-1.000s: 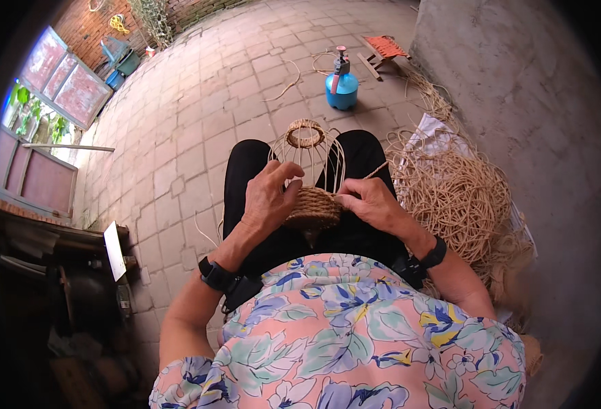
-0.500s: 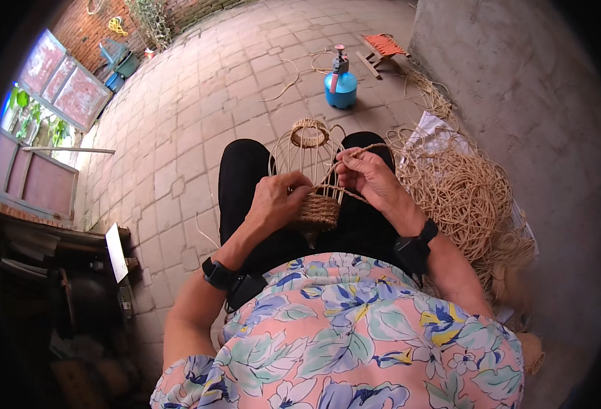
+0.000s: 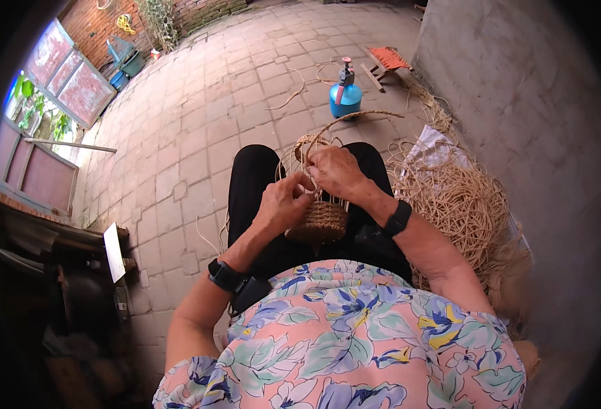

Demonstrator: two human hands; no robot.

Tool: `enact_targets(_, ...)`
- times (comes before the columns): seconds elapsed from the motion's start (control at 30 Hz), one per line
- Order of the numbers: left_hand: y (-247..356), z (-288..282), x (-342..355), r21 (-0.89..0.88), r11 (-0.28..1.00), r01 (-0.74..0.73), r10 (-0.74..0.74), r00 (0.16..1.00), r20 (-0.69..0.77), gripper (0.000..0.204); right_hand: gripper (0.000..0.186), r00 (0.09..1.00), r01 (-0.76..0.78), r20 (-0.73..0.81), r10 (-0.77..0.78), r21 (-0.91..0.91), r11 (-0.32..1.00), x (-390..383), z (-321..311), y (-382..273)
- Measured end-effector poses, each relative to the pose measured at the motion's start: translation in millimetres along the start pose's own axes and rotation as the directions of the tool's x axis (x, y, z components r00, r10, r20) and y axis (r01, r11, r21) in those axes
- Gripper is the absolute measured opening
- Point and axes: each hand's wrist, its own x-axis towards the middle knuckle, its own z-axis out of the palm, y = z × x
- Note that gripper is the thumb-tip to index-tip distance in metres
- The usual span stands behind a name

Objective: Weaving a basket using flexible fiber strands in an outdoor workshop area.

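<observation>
Between my knees sits a small woven basket point(image 3: 323, 223), its lower part a band of tan twisted cord and its upper part bare thin ribs running up to a wrapped ring point(image 3: 302, 142). My left hand point(image 3: 285, 204) is closed at the upper edge of the woven band, its fingertips pinching the work there; exactly what lies in them is hard to see. Just above and to the right, my right hand point(image 3: 336, 172) is shut on a twisted cord point(image 3: 355, 116), whose loose end arcs up and away to the right. The right hand covers part of the ribs and ring.
A large heap of tan cord point(image 3: 461, 198) lies on white sheeting at my right, against a grey wall point(image 3: 532, 102). Ahead stand a blue spray bottle point(image 3: 345, 101) and a low stool with an orange woven seat point(image 3: 388, 58). Dark clutter point(image 3: 75, 293) is at left.
My right hand has moved left and in over the ribs beside my left hand, its wrist turning. The cord's loose end now arcs up beyond the basket instead of passing through the right fingers at the side.
</observation>
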Motion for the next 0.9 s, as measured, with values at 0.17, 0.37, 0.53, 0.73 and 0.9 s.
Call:
enact_targets(0.17,7,-21,-1,-0.236,0.962,0.14,-0.089,0.972,0.215,0.014,0.018,0.996,-0.087,-0.004,0.088,0.131,0.988,-8,9,0)
enact_targets(0.37,6,-22,-1,-0.111,0.985,-0.134,0.129,0.99,-0.051,0.016,0.022,0.903,-0.37,0.279,0.326,0.891,0.264,-61,-23,15)
enact_targets(0.53,9,-11,12,0.106,0.946,-0.306,0.295,0.949,0.108,0.018,0.018,0.824,-0.483,0.412,0.39,0.87,0.1,-97,-34,36)
enact_targets(0.73,25,-4,17,-0.092,0.995,0.049,-0.026,0.971,0.237,0.022,0.015,0.863,-0.37,0.216,0.456,0.886,0.28,-77,-29,77)
enact_targets(0.9,24,1,10,-0.174,0.976,0.132,-0.096,0.974,0.206,0.019,0.011,0.928,-0.226,0.092,0.361,0.91,0.349,-31,-8,61)
